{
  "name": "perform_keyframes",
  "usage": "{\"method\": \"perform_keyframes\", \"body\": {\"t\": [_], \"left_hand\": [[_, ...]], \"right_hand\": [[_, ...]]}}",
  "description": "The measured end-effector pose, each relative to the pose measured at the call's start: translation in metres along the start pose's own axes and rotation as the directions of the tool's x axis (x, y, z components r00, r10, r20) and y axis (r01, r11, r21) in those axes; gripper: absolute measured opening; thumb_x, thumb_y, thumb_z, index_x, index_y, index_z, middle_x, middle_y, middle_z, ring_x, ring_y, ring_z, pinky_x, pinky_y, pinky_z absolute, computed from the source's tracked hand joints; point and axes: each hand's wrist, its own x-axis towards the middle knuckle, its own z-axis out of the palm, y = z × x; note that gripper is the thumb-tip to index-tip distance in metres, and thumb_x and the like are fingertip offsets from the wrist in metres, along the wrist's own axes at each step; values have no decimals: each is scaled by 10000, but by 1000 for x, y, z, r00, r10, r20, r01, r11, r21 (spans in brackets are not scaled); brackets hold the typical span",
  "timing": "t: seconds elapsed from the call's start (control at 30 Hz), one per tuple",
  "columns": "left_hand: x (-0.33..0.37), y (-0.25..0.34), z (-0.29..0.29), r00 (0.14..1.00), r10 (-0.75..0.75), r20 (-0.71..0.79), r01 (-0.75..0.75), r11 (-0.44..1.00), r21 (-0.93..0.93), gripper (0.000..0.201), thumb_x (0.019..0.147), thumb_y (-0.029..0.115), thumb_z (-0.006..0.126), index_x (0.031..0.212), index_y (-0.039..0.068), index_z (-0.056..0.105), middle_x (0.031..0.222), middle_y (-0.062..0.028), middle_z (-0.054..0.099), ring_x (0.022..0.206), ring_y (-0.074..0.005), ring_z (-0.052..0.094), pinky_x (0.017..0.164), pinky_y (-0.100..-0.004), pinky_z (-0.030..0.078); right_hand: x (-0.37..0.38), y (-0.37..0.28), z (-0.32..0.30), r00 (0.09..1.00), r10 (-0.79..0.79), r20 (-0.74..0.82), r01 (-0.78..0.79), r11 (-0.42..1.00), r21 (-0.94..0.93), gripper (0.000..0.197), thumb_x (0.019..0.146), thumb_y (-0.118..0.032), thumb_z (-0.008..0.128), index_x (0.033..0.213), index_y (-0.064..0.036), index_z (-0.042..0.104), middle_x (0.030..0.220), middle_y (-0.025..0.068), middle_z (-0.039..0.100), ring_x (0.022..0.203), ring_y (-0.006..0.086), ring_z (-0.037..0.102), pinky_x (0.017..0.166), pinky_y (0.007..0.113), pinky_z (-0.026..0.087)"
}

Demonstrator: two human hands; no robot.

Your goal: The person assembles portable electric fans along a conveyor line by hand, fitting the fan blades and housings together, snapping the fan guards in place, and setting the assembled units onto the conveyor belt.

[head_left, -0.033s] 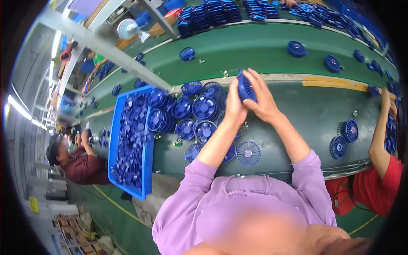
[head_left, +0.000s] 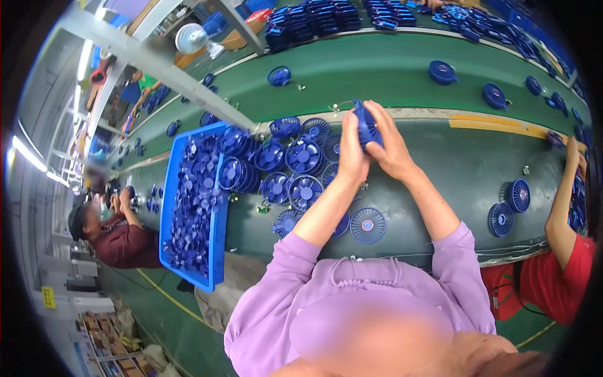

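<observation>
A round blue fan head [head_left: 367,129] is held on edge between my two palms, above the far side of the dark worktable. My left hand [head_left: 353,151] presses on its left face, and my right hand [head_left: 392,147] covers the right side with the fingers pointing up. A thin wire with a small connector [head_left: 336,107] sticks out past the fan head's far edge. Left of my left forearm lie several blue fan heads with blades [head_left: 304,156]. By that forearm a round blue grille cover [head_left: 367,225] rests flat on the table.
A blue bin [head_left: 218,251] full of loose fan blades stands at the left. Beyond the table a green conveyor belt [head_left: 377,69] carries scattered fan heads. Two round grilles [head_left: 500,219] lie at the right. Co-workers sit on both sides; a metal post [head_left: 163,66] slants across the upper left.
Both hands stay pressed on the fan head, which has shifted very slightly right in the picture. The whole view has moved a little; nothing has been let go.
</observation>
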Motion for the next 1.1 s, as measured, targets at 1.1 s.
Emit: {"method": "perform_keyframes", "body": {"t": [1.1], "left_hand": [[-32,75,-78,749,-25,662,-660,-111,743,209,789,61,656,995,32,656,1064,-118,659,1008,-307,603,897,-395,471]], "right_hand": [[32,70,21,986,-18,168,91,896,-435,548,724,-205,737,1237,-113,571,1357,189,471,1279,372,414,1075,448,348]]}}
